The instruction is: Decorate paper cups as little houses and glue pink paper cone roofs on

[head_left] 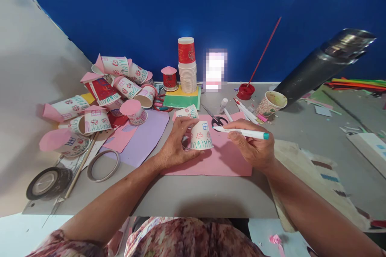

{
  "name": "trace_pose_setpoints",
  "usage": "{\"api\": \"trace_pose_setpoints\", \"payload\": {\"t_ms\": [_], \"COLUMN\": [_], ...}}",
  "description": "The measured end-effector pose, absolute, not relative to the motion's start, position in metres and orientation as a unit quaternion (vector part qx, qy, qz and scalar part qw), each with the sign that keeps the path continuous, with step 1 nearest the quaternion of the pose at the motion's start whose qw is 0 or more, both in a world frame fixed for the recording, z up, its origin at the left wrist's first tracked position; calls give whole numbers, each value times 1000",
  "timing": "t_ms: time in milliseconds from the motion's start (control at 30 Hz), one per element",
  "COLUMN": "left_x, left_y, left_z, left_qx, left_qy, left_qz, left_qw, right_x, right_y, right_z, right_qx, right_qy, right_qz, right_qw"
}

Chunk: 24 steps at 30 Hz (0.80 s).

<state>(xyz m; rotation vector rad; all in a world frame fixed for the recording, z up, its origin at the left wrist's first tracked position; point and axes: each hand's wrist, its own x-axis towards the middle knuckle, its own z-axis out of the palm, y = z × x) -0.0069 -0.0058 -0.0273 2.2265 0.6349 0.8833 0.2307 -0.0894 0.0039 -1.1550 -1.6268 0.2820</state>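
Observation:
My left hand (177,144) grips a white paper cup (201,136) turned upside down, drawn with a blue window, red flowers and green grass strokes. Between the fingers and thumb of my right hand (256,146) is a white marker pen (245,132) with a teal end; its tip points left, just right of the cup. Beneath both hands lies a sheet of pink paper (211,166). Another decorated cup (188,111) rests right behind the held one. Black-handled scissors (218,121) lie at the pink sheet's far edge.
Many decorated cups with pink cone tops (96,118) are heaped at the left. A tall cup stack (187,74) stands at the back. Tape rolls (104,166) lie front left. To the right are a patterned cup (273,104), a dark cylinder (319,70) and a cloth (301,180).

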Motion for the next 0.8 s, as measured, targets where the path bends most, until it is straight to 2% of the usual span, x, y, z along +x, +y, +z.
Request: {"api": "trace_pose_setpoints", "payload": {"t_ms": [300,800], "left_x": [-4,-5], "left_y": [-11,-13], "left_z": [-31,-30], "left_qx": [869,873], "left_qy": [233,235], "left_qz": [352,351], "left_qw": [258,245], "right_x": [224,222], "right_y": [-93,-93], "right_z": [-7,-3], "right_qx": [-510,-506], "right_qy": [-668,-687], "right_qz": [146,138], "right_qw": [522,504]}}
